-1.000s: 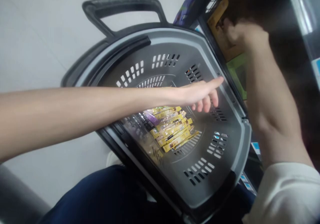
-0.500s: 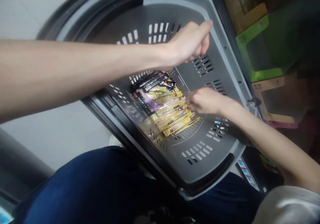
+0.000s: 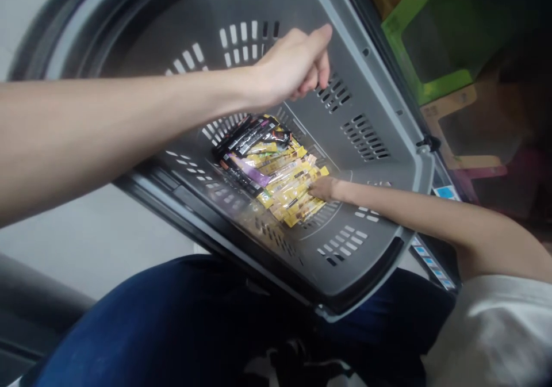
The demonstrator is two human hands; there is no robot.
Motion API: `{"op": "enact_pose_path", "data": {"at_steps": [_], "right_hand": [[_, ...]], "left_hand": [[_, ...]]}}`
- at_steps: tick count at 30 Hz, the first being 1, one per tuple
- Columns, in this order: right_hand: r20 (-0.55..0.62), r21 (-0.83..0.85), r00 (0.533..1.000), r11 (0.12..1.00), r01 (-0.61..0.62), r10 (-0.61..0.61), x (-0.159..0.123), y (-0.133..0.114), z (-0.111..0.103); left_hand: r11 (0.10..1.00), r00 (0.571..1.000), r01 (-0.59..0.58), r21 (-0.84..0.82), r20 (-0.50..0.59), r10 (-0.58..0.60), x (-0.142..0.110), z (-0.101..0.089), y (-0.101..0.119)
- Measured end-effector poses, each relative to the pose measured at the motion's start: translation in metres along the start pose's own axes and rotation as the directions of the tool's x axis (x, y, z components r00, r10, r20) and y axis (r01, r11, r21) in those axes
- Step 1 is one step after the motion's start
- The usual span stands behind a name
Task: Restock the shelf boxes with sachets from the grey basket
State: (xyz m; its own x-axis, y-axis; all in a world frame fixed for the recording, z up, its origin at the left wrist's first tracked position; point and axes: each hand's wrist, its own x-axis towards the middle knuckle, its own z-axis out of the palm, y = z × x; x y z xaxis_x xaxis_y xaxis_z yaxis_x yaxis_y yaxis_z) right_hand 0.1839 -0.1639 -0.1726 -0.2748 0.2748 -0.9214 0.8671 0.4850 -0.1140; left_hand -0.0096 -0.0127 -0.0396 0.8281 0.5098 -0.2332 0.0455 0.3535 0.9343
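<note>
A grey plastic basket [image 3: 390, 145] rests tilted on my lap. At its bottom lies a pile of yellow stick packets [image 3: 288, 188], with black and purple packets [image 3: 248, 145] beside them. My right hand [image 3: 324, 188] reaches down into the basket, its fingers closed on the right edge of the yellow pile. Above the basket's far wall hovers my left hand [image 3: 293, 68]. Its fingers are curled in and touch neither the basket nor the packets, and nothing shows in them.
To the right of the basket stand dark shelves holding a green box [image 3: 425, 42] and brown cardboard trays [image 3: 470, 128], with blue price tags [image 3: 444, 192] on the shelf edge. Pale floor [image 3: 86, 243] lies to the left. My dark blue trousers [image 3: 172, 324] fill the foreground.
My right hand came down from the shelf into the basket and now sits on the yellow packets. My left hand curled its fingers from a pointing pose. The view dropped towards the basket.
</note>
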Motion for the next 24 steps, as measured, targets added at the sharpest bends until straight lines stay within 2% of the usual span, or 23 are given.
{"op": "enact_pose_path", "data": {"at_steps": [3, 6, 13, 18, 24], "right_hand": [[0.07, -0.072, 0.998, 0.997, 0.003, 0.002, 0.004, -0.004, 0.001], [0.106, -0.107, 0.994, 0.994, 0.021, -0.009, 0.007, -0.004, 0.001], [0.091, -0.057, 0.995, 0.997, 0.052, -0.047, 0.006, -0.001, -0.007], [0.065, 0.064, 0.993, 0.993, 0.099, -0.103, 0.004, 0.0, -0.016], [0.067, 0.248, 0.997, 0.968, 0.031, -0.049, 0.013, 0.007, -0.009]], "left_hand": [[0.977, 0.975, -0.119, 0.175, -0.168, 0.149, -0.002, -0.003, 0.001], [0.949, 0.95, -0.169, 0.264, -0.214, 0.229, -0.003, -0.005, 0.001], [0.938, 0.969, -0.126, 0.324, -0.161, 0.186, -0.007, -0.004, 0.004], [0.936, 0.976, -0.131, 0.328, -0.123, 0.18, -0.009, -0.005, 0.005], [0.949, 0.979, -0.071, 0.307, -0.162, 0.126, -0.009, -0.001, 0.004]]}}
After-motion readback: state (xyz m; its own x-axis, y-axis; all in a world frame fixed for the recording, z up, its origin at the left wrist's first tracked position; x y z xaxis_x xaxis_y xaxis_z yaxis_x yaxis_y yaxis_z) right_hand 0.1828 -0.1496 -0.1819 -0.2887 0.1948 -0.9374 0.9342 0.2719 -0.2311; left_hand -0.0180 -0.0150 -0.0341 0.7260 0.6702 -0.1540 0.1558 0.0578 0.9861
